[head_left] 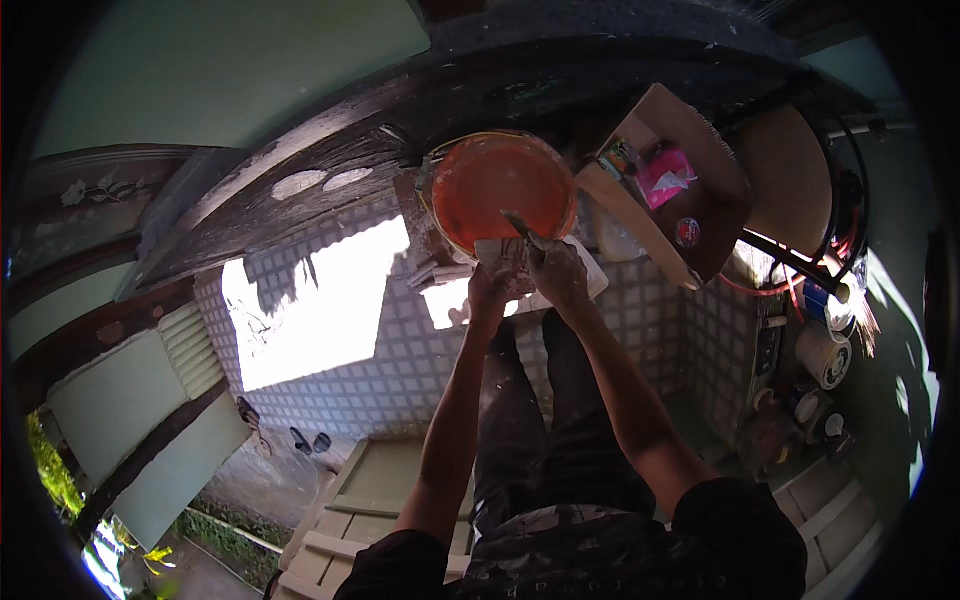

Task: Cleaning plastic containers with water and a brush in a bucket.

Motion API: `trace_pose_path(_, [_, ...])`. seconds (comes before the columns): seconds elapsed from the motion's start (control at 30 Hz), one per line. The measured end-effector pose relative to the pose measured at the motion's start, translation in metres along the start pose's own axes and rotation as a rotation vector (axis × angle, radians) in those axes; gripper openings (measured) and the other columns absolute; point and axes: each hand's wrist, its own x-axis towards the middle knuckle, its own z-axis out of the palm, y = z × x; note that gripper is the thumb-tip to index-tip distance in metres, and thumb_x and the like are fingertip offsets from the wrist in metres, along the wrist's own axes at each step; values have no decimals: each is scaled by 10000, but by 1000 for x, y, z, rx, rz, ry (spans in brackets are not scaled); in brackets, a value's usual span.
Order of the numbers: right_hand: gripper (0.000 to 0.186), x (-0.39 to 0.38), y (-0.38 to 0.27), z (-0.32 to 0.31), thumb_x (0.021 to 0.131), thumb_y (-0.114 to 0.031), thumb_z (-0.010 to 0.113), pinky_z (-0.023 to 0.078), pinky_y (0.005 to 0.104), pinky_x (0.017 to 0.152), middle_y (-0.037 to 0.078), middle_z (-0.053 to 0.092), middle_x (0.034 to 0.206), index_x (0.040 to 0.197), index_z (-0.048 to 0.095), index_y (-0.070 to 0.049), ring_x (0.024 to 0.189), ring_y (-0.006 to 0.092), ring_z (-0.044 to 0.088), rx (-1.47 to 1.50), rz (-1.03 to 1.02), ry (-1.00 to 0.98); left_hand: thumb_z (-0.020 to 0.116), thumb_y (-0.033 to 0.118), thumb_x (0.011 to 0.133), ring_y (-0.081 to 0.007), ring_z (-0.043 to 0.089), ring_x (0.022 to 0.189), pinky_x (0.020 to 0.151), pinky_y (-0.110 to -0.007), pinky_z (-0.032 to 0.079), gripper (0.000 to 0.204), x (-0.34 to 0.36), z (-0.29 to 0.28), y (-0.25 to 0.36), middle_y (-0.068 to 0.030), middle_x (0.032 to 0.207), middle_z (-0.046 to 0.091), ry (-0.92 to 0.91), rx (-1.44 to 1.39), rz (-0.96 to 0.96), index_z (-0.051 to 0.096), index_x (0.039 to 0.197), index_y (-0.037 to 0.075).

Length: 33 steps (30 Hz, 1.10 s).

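My left hand (487, 293) is closed round the edge of a flat, pale piece smeared reddish brown (506, 262); its exact kind is unclear. Close beside it, my right hand (562, 275) grips a narrow, dark tool like a small putty knife (519, 224). Its end points up and left, over the near rim of a round orange bucket (490, 175). Both hands are held together just in front of that bucket. Under them, partly hidden, lies a white sheet or board (448, 303).
Right of the bucket stands an open cardboard box (720, 190) with a pink packet (665, 178) inside. Several cans and a white tub (824, 357) crowd the right wall. Sandals (311, 442) lie at lower left. A pale slatted wooden piece (385, 485) is beside my legs.
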Motion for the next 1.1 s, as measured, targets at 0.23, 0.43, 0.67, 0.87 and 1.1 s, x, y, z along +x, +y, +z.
trace_pose_path(0.23, [166, -58, -4, -6, 836, -179, 645, 554, 428, 644, 119, 657, 741, 962, 718, -101, 701, 285, 655, -98, -273, 127, 556, 70, 867, -180, 661, 910, 764, -311, 514, 265, 19, -14, -9, -98, 988, 677, -102, 294, -105, 615, 1113, -8])
trace_pose_path(0.43, [205, -5, -2, 16, 859, -255, 618, 560, 427, 715, 123, 685, 833, 915, 686, -69, 811, 298, 684, -147, -64, 110, 594, 62, 838, -201, 686, 825, 712, -336, 542, 222, 11, 0, -25, -155, 855, 684, -150, 140, -193, 634, 1032, -38])
trace_pose_path(0.67, [202, -53, 5, -12, 842, -255, 618, 563, 444, 722, 139, 670, 748, 820, 696, -70, 787, 319, 671, -112, -190, 47, 555, 15, 780, -231, 682, 790, 712, -347, 529, 228, 26, -22, -21, -122, 879, 701, -158, 291, 157, 678, 972, 17])
trace_pose_path(0.87, [255, -3, -10, 7, 884, -295, 599, 530, 483, 762, 175, 679, 869, 987, 697, -83, 835, 357, 656, -51, -97, 37, 603, 111, 828, -297, 693, 827, 697, -370, 541, 166, 21, 11, -3, -182, 875, 681, -183, 588, 191, 636, 955, 9])
trace_pose_path(1.1, [288, -28, 4, -27, 905, -303, 558, 529, 489, 801, 192, 675, 909, 933, 682, -44, 862, 365, 651, -64, -70, -81, 529, 3, 797, -247, 694, 781, 675, -325, 554, 157, 29, 3, 4, -157, 826, 691, -114, 327, -19, 657, 888, -5])
